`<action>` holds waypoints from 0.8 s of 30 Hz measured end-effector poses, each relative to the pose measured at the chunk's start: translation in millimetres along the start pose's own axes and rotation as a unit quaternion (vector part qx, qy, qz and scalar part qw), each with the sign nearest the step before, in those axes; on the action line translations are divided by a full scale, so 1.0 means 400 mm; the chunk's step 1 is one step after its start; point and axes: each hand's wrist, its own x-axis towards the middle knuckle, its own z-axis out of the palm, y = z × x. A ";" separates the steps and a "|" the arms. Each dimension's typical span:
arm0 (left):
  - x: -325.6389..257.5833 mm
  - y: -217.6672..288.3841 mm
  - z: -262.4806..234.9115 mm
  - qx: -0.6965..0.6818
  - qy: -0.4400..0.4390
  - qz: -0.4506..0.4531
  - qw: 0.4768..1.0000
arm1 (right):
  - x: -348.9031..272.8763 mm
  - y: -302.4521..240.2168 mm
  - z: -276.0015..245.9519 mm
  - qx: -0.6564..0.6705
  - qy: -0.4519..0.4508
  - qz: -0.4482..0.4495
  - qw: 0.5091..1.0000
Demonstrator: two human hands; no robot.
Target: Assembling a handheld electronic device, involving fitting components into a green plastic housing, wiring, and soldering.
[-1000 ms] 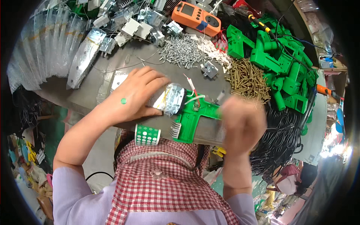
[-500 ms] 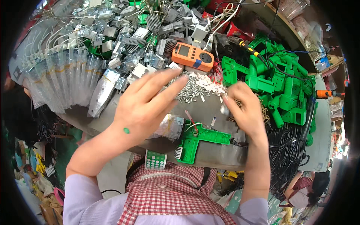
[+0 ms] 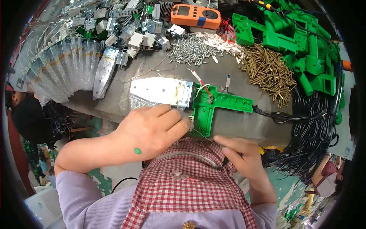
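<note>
A green T-shaped plastic half-shell (image 3: 207, 110) lies open side up on the table before me, with red, white and black wires in its top. A silver blade-shaped metal plate (image 3: 160, 91), partly in bubble wrap, adjoins its left end. My left hand (image 3: 152, 128) is closed at the shell's lower left edge, its fingertips on a small pale finned piece (image 3: 191, 123), mostly hidden. From there a thin grey wire (image 3: 205, 136) runs to my right hand (image 3: 242, 150), whose thumb and forefinger pinch near its end. A black cord (image 3: 282, 115) leaves the shell's handle end.
Behind the shell lie piles of silver screws (image 3: 194, 49), white connectors (image 3: 219, 42) and brass screws (image 3: 268, 70). An orange meter (image 3: 195, 16) stands at the back. Green shells (image 3: 301, 38) and black cords (image 3: 305, 141) fill the right; wrapped plates (image 3: 66, 66) and finned metal parts (image 3: 131, 24) the left.
Both hands have come down from above the table to its near edge. My left hand has closed at the finned piece, and my right hand has taken the thin wire. The view has shifted.
</note>
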 end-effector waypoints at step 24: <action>0.011 -0.119 0.138 -0.241 0.061 -0.225 0.942 | 0.037 0.023 -0.092 0.039 0.090 0.259 0.961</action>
